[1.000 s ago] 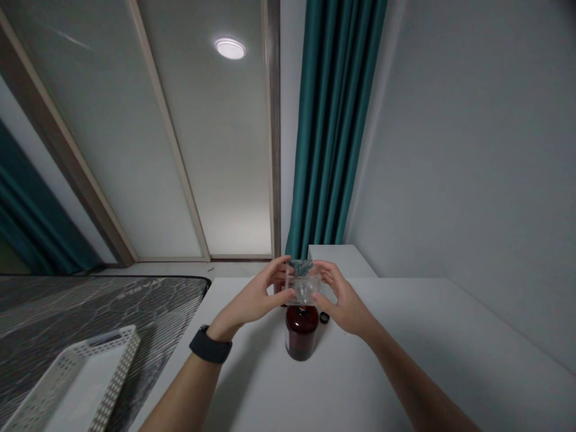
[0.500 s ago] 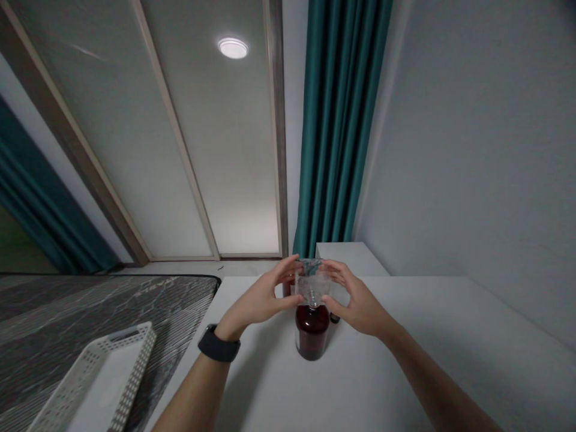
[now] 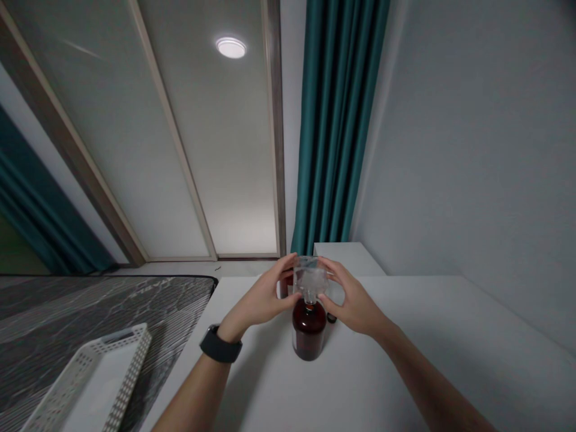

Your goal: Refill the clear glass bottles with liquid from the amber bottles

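A dark reddish-brown bottle (image 3: pixel 308 333) stands upright on the white table. Over its mouth is a clear, boxy, see-through vessel (image 3: pixel 310 279), narrowing downward to a neck; whether it is a funnel or an upturned bottle I cannot tell. My left hand (image 3: pixel 265 294) grips its left side between thumb and fingers, with a dark band on that wrist. From the right, my right hand (image 3: pixel 353 297) holds the same vessel in a matching grip. Behind my left fingers a reddish-brown object (image 3: pixel 283 289) is mostly hidden. Close to my right thumb lies a small black round thing (image 3: pixel 332 318).
The white table (image 3: pixel 279 390) runs toward the wall on the right. At lower left, a white perforated basket (image 3: pixel 92 381) rests on a grey patterned surface (image 3: pixel 180 312). A white box-like block (image 3: pixel 348 255) is beyond the table, before a teal curtain (image 3: pixel 342 120) and frosted sliding doors.
The view has shifted slightly. The clear vessel looks a little more upright above the bottle's mouth, and both hands keep their hold on it.
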Demonstrator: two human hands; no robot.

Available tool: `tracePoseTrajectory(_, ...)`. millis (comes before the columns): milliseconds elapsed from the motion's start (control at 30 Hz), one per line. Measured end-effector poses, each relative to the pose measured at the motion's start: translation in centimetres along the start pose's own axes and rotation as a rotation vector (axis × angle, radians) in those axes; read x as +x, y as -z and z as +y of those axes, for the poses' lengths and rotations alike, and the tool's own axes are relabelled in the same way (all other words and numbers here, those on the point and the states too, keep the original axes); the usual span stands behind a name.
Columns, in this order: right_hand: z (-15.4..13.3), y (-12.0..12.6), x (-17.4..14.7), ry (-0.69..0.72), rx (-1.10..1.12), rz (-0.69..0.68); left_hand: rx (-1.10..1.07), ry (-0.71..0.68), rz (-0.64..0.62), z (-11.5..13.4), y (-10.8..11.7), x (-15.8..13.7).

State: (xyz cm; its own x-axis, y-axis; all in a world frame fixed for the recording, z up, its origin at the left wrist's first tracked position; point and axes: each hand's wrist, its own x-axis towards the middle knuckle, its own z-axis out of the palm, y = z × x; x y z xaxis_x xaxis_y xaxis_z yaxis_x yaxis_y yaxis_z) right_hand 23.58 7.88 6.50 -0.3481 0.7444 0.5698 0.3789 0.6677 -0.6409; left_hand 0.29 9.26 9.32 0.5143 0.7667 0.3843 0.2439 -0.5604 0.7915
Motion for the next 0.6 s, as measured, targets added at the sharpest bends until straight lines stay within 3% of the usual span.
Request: tracePoseTrajectory(600,0.2,-0.26,0.01,0.042,-0.045,0.012,0.076,-0.085,-0.014,-0.77,-0.62,0.09)
